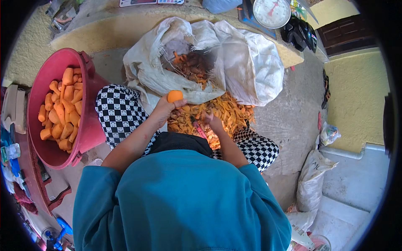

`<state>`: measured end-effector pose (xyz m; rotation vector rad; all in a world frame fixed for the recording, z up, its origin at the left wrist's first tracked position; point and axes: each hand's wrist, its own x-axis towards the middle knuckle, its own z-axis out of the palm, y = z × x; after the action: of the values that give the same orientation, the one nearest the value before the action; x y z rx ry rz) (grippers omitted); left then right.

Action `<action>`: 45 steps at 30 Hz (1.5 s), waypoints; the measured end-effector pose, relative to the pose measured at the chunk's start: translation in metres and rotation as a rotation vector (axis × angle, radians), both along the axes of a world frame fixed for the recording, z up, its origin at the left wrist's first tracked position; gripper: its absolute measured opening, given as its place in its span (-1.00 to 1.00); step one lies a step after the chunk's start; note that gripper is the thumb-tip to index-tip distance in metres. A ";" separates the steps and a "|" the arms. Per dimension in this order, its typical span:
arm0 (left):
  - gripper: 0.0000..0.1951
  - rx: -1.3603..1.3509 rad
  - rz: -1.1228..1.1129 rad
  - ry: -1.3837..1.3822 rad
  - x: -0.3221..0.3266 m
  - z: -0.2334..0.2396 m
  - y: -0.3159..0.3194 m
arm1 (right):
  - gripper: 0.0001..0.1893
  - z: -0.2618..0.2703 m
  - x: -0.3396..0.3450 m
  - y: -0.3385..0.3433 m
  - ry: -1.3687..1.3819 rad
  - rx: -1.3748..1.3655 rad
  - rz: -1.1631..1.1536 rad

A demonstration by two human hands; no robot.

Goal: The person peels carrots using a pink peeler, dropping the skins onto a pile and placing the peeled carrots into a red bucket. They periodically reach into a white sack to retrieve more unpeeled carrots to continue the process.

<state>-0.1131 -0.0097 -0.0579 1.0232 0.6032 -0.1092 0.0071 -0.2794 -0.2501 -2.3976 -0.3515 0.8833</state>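
Note:
My left hand (166,109) holds a peeled carrot (175,96) at the near edge of an open woven sack (150,75). Dark, unpeeled carrots (194,66) lie inside that sack. My right hand (213,120) is over a heap of orange peelings (232,109) between my knees. A tool with a pink handle (199,130) and a dark end is beside the right hand; whether the fingers grip it cannot be told. To my left, a red plastic tub (91,125) contains many peeled carrots (67,103).
A second white sack (260,66) adjoins the open one. On the ledge (110,34) ahead are a dial scale (271,12), a bluish plastic bag (221,4) and a black helmet (300,34). A filled sack (311,185) stands by the step at right.

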 end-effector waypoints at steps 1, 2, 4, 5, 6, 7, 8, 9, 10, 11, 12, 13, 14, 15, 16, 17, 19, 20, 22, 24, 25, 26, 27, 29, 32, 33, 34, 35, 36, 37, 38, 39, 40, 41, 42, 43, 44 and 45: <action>-0.58 0.035 -0.017 -0.033 0.005 -0.003 -0.002 | -0.55 -0.006 0.009 -0.012 -0.007 0.134 -0.196; -0.58 0.027 -0.033 -0.033 0.009 -0.007 -0.005 | -0.55 -0.011 0.011 -0.021 -0.015 0.271 -0.387; -0.58 0.076 0.003 -0.043 0.000 -0.015 0.004 | -0.57 0.009 0.003 -0.003 -0.110 0.241 -0.323; -0.58 0.078 0.012 -0.037 -0.003 -0.015 0.005 | -0.59 0.022 -0.001 0.003 -0.227 0.206 -0.275; -0.57 0.110 -0.013 -0.004 -0.002 -0.013 0.003 | -0.59 0.027 -0.005 0.004 -0.228 0.206 -0.276; -0.56 0.144 -0.037 0.029 -0.002 -0.010 0.002 | -0.54 0.030 -0.014 0.007 -0.166 -0.023 0.035; -0.56 0.148 -0.031 0.025 -0.001 -0.013 0.001 | -0.50 0.032 -0.021 0.011 -0.105 -0.249 0.352; -0.54 0.307 -0.039 -0.021 0.001 -0.022 -0.001 | -0.48 0.031 -0.032 0.015 -0.136 -0.292 0.435; -0.52 0.467 -0.045 -0.066 0.001 -0.030 -0.002 | -0.45 0.029 -0.046 0.018 -0.168 -0.334 0.519; -0.53 0.633 -0.060 -0.113 0.002 -0.027 -0.004 | -0.40 0.027 -0.056 0.021 -0.216 -0.367 0.465; -0.53 0.636 -0.060 -0.118 0.003 -0.024 -0.005 | -0.40 0.028 -0.052 0.021 -0.221 -0.366 0.462; -0.51 0.723 -0.083 -0.123 0.003 -0.022 -0.007 | -0.44 0.030 -0.048 0.019 -0.149 -0.378 0.436; -0.49 0.813 -0.102 -0.121 0.001 -0.018 -0.006 | -0.48 0.038 -0.047 0.022 -0.072 -0.385 0.416; -0.47 0.812 -0.115 -0.081 0.000 -0.018 -0.004 | -0.52 0.048 -0.045 0.023 -0.093 -0.364 0.426; -0.47 0.817 -0.108 -0.080 -0.002 -0.019 -0.002 | -0.52 0.058 -0.039 0.024 -0.097 -0.360 0.432; -0.48 0.847 -0.116 -0.098 -0.001 -0.014 -0.003 | -0.51 0.066 -0.032 0.022 -0.012 -0.277 0.303; -0.49 0.880 -0.116 -0.104 -0.004 -0.012 -0.002 | -0.46 0.093 -0.024 0.035 0.083 -0.121 0.073; -0.50 0.904 -0.132 -0.107 0.001 -0.010 -0.005 | -0.46 0.095 -0.018 0.034 0.077 -0.125 0.059; -0.50 0.924 -0.161 -0.126 0.009 -0.004 -0.013 | -0.58 0.099 -0.010 0.027 -0.126 0.528 -0.256; -0.52 0.963 -0.177 -0.155 0.006 0.003 -0.010 | -0.55 0.135 -0.015 0.043 -0.024 0.669 -0.306; -0.52 0.965 -0.163 -0.146 0.001 0.002 -0.007 | -0.51 0.159 -0.020 0.055 0.082 0.806 -0.350; -0.54 0.972 -0.146 -0.168 0.001 0.002 -0.007 | -0.51 0.176 -0.024 0.056 0.077 0.805 -0.349; -0.56 0.981 -0.133 -0.189 0.002 0.001 -0.008 | -0.48 0.189 -0.028 0.056 0.023 0.756 -0.270; -0.57 1.004 -0.096 -0.218 0.004 -0.001 -0.010 | -0.36 0.201 -0.034 0.057 -0.060 0.725 -0.091; -0.59 1.051 -0.077 -0.246 0.011 0.001 -0.010 | -0.50 0.220 -0.049 0.062 -0.145 0.678 -0.086; -0.59 1.073 -0.096 -0.241 0.014 0.004 -0.008 | -0.57 0.222 -0.052 0.064 -0.232 0.709 -0.079; -0.59 1.079 -0.091 -0.247 0.018 0.006 -0.005 | -0.57 0.229 -0.054 0.065 -0.238 0.714 -0.075; -0.57 1.138 -0.097 -0.292 0.022 0.017 -0.003 | -0.60 0.239 -0.056 0.067 -0.269 0.643 -0.016; -0.56 1.196 -0.104 -0.341 0.025 0.029 -0.003 | -0.63 0.248 -0.058 0.067 -0.302 0.569 0.038; -0.56 1.199 -0.103 -0.348 0.026 0.040 -0.003 | -0.68 0.252 -0.062 0.071 -0.370 0.608 0.015; -0.57 1.219 -0.071 -0.384 0.024 0.052 -0.002 | -0.68 0.259 -0.064 0.072 -0.374 0.613 0.021; -0.57 1.236 -0.043 -0.423 0.023 0.062 -0.003 | -0.62 0.266 -0.066 0.071 -0.372 0.548 0.082; -0.57 1.239 -0.041 -0.426 0.021 0.070 -0.005 | -0.54 0.269 -0.067 0.069 -0.370 0.481 0.142; -0.58 1.223 -0.017 -0.450 0.018 0.078 -0.008 | -0.56 0.270 -0.070 0.070 -0.467 0.499 0.153; -0.58 1.207 0.005 -0.474 0.015 0.082 -0.011 | -0.56 0.270 -0.073 0.072 -0.469 0.500 0.150; -0.58 1.208 0.003 -0.476 0.013 0.081 -0.014 | -0.68 0.272 -0.076 0.073 -0.554 0.562 0.120; -0.58 1.191 0.042 -0.484 0.011 0.079 -0.015 | -0.75 0.275 -0.078 0.076 -0.636 0.626 0.094; -0.58 1.174 0.080 -0.491 0.008 0.078 -0.016 | -0.75 0.278 -0.080 0.076 -0.633 0.628 0.097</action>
<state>-0.1046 -0.0261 0.0202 2.0646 0.2083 0.6268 -0.0731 -0.2033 0.0276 -2.0012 -0.8458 -0.0092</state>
